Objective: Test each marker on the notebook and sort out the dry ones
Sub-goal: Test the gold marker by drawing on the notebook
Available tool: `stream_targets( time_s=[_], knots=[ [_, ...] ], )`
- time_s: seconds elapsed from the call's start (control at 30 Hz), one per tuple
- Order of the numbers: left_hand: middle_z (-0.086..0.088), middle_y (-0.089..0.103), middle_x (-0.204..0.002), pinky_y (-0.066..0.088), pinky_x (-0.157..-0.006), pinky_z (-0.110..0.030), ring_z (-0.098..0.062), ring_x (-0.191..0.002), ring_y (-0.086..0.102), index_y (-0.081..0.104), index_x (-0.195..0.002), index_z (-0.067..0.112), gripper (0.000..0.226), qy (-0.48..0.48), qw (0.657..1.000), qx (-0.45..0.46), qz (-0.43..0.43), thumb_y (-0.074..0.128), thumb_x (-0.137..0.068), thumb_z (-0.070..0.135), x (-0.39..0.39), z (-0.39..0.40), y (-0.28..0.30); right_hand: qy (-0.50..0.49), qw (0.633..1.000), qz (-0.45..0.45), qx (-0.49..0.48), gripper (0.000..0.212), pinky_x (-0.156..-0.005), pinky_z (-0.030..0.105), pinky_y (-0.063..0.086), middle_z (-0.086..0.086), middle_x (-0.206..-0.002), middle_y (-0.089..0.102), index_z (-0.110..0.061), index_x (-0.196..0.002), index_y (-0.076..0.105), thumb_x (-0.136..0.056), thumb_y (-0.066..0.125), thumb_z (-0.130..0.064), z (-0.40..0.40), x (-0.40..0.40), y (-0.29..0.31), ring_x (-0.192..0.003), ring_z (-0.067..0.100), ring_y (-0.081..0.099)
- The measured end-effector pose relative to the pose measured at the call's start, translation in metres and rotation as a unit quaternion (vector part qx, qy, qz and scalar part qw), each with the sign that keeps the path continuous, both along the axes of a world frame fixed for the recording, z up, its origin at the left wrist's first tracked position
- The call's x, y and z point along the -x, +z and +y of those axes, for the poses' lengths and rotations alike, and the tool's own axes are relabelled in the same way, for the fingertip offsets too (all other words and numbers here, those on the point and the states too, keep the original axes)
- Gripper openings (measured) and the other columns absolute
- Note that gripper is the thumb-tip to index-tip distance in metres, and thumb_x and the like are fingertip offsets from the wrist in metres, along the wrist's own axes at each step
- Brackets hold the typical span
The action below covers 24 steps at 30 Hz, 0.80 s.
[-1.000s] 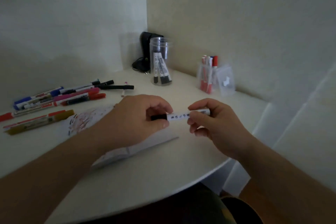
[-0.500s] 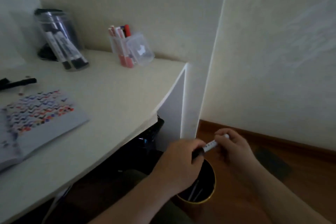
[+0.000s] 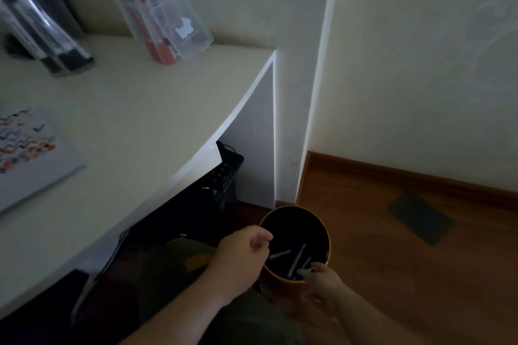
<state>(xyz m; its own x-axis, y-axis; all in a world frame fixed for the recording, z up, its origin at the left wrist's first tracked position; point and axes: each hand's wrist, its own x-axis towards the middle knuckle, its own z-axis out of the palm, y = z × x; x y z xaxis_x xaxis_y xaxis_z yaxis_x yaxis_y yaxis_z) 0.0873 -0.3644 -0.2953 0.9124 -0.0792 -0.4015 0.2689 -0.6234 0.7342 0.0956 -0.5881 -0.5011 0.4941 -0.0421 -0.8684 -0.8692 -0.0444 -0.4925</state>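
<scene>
1. Fingers of the left hand [image 3: 242, 256] curl loosely and hold nothing; those of the right hand [image 3: 322, 279] hang relaxed at the bin's near rim, and whether they touch a marker cannot be told.
2. Both hands reach down from the lap over one round black bin [image 3: 326, 235] on the floor.
3. About three grey markers [image 3: 297, 259] lie inside the bin.
4. One notebook [image 3: 33, 165] lies on the desk [image 3: 134, 109]; two clear holders stand at the back: a jar [image 3: 42, 33] and a box [image 3: 179, 25] of red markers.

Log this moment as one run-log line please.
step: discarding dry marker | left hand: loosely curled, empty | right hand: at bin rim | markers inside
</scene>
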Motion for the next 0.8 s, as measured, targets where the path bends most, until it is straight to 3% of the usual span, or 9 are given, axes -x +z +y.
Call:
stream_targets(
  time_s=[0.07, 0.17, 0.33, 0.4, 0.47, 0.53, 0.63, 0.7, 0.8],
  knots=[
    [0.022, 0.065, -0.117, 0.046, -0.078, -0.007, 0.008, -0.108, 0.058, 0.065, -0.124, 0.038, 0.025, -0.009, 1.000, 0.004, -0.010, 0.058, -0.103, 0.027, -0.001, -0.002, 0.002, -0.004, 1.000, -0.012, -0.018, 0.048, -0.051, 0.033, 0.046, 0.029, -0.124, 0.063, -0.006, -0.136, 0.049, -0.093, 0.066, 0.005, 0.002, -0.003, 0.013, -0.060, 0.032, 0.066],
    [0.023, 0.064, -0.115, 0.047, -0.082, -0.006, 0.008, -0.109, 0.058, 0.065, -0.125, 0.038, 0.024, -0.035, 0.999, 0.004, -0.035, 0.057, -0.104, 0.030, -0.004, -0.007, 0.013, -0.035, 0.997, -0.060, -0.035, 0.034, -0.047, 0.026, 0.041, 0.026, -0.103, 0.066, -0.004, -0.130, 0.058, -0.098, 0.057, 0.006, 0.008, -0.014, 0.058, -0.059, 0.028, 0.057],
    [0.019, 0.071, -0.102, 0.058, -0.090, -0.023, 0.009, -0.097, 0.065, 0.069, -0.117, 0.039, 0.019, -0.057, 0.990, 0.070, -0.111, 0.059, -0.102, 0.032, -0.008, -0.011, 0.086, 0.040, 0.962, -0.268, -0.028, 0.019, -0.057, 0.035, 0.046, 0.017, -0.090, 0.073, -0.012, -0.116, 0.069, -0.100, 0.059, -0.006, 0.030, -0.038, 0.184, -0.060, 0.027, 0.061],
    [0.018, 0.073, -0.098, 0.059, -0.087, -0.025, 0.004, -0.094, 0.069, 0.072, -0.113, 0.035, 0.016, -0.049, 0.977, 0.108, -0.179, 0.062, -0.101, 0.029, -0.006, 0.001, 0.136, 0.080, 0.927, -0.365, -0.041, 0.013, -0.070, 0.047, 0.057, 0.017, -0.096, 0.076, -0.017, -0.111, 0.072, -0.100, 0.064, -0.016, 0.050, -0.042, 0.253, -0.073, 0.042, 0.068],
    [0.017, 0.075, -0.094, 0.059, -0.085, -0.026, 0.000, -0.091, 0.072, 0.074, -0.108, 0.032, 0.015, -0.034, 0.957, 0.128, -0.257, 0.065, -0.099, 0.023, 0.001, 0.024, 0.189, 0.099, 0.885, -0.448, -0.084, 0.016, -0.077, 0.063, 0.056, 0.026, -0.098, 0.074, -0.013, -0.110, 0.073, -0.095, 0.071, -0.017, 0.080, -0.046, 0.317, -0.085, 0.056, 0.065],
    [0.014, 0.074, -0.088, 0.058, -0.079, -0.024, -0.005, -0.084, 0.073, 0.074, -0.103, 0.028, 0.018, -0.015, 0.932, 0.133, -0.337, 0.067, -0.097, 0.012, 0.010, 0.058, 0.238, 0.114, 0.829, -0.535, -0.117, 0.014, -0.063, 0.052, 0.052, 0.025, -0.084, 0.071, -0.003, -0.107, 0.071, -0.094, 0.067, -0.001, 0.115, -0.051, 0.367, -0.068, 0.046, 0.059],
    [0.007, 0.074, -0.081, 0.060, -0.077, -0.031, -0.011, -0.077, 0.072, 0.074, -0.101, 0.022, 0.015, 0.044, 0.906, 0.068, -0.416, 0.069, -0.095, 0.010, 0.018, 0.124, 0.285, 0.180, 0.753, -0.617, -0.137, 0.023, -0.054, 0.030, 0.047, 0.011, -0.068, 0.067, -0.009, -0.095, 0.071, -0.092, 0.060, 0.011, 0.184, -0.057, 0.420, -0.058, 0.024, 0.057],
    [0.006, 0.075, -0.084, 0.060, -0.081, -0.036, -0.013, -0.081, 0.071, 0.076, -0.102, 0.026, 0.013, 0.107, 0.899, 0.002, -0.425, 0.070, -0.094, 0.017, 0.019, 0.181, 0.294, 0.226, 0.714, -0.646, -0.147, 0.030, -0.056, 0.026, 0.049, 0.010, -0.070, 0.070, -0.021, -0.087, 0.074, -0.089, 0.065, 0.008, 0.240, -0.063, 0.439, -0.058, 0.021, 0.061],
    [0.013, 0.074, -0.091, 0.060, -0.080, -0.035, -0.007, -0.084, 0.070, 0.074, -0.102, 0.037, 0.014, 0.198, 0.900, -0.112, -0.373, 0.069, -0.094, 0.027, 0.028, 0.275, 0.285, 0.307, 0.670, -0.668, -0.103, 0.023, -0.062, 0.031, 0.053, -0.001, -0.079, 0.072, -0.036, -0.089, 0.074, -0.084, 0.069, -0.014, 0.325, -0.069, 0.447, -0.067, 0.018, 0.066]
  ],
)
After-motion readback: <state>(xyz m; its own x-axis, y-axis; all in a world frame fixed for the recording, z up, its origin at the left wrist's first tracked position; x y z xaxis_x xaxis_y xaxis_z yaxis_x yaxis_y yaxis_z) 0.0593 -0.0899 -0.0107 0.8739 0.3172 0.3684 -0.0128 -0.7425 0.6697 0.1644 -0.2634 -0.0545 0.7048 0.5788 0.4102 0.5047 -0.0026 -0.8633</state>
